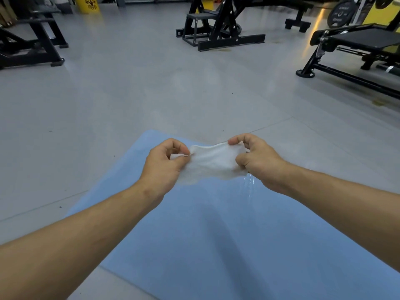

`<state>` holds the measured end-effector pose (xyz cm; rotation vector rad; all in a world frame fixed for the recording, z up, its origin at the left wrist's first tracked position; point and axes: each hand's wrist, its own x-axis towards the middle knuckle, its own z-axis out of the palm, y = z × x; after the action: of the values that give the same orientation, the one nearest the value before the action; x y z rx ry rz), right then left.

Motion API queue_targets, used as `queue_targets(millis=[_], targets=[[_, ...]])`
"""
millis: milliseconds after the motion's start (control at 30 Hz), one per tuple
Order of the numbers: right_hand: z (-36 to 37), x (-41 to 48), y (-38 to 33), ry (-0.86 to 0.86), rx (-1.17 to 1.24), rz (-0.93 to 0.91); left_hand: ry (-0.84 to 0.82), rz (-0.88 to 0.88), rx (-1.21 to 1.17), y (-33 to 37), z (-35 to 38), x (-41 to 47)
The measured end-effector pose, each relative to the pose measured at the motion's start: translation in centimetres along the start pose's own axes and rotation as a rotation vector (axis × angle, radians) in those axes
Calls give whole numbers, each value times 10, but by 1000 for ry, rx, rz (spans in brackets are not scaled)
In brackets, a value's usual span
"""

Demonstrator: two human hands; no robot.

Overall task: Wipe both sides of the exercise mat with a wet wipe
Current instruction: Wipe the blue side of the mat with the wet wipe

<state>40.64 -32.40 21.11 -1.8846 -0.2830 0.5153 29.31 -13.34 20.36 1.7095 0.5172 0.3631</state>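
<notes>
Overhead, a left hand [166, 163] and right hand [257, 163] each pinch an opposite edge of a thin white wet wipe [213, 162], stretching it open in the air. Directly beneath lies a flat pale-blue foam exercise mat [205, 234] on a grey gym floor [129, 87], its long axis running away from the person, both hands about equally near it.

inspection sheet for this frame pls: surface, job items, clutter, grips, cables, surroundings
Surface: grey gym floor, a few dark specks; thin wet streak on the mat near the right hand.
Job's things: blue exercise mat flat on the floor; white wet wipe stretched in the air above it.
Clutter: nothing seen on the mat.
Grips: left hand and right hand each pinch one end of the wipe.
Cables: nothing seen.
Surroundings: black bench frames, weight plate, yellow bin at the far side.
</notes>
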Motion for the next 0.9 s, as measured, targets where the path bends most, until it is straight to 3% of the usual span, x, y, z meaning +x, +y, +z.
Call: queue_targets(millis=[467, 900], targets=[[-6, -15, -16, 100, -105, -69, -31, -41, -165, 14, 7, -1], [-35, -47, -90, 162, -149, -303, -198, 160, -222, 90, 44, 1]])
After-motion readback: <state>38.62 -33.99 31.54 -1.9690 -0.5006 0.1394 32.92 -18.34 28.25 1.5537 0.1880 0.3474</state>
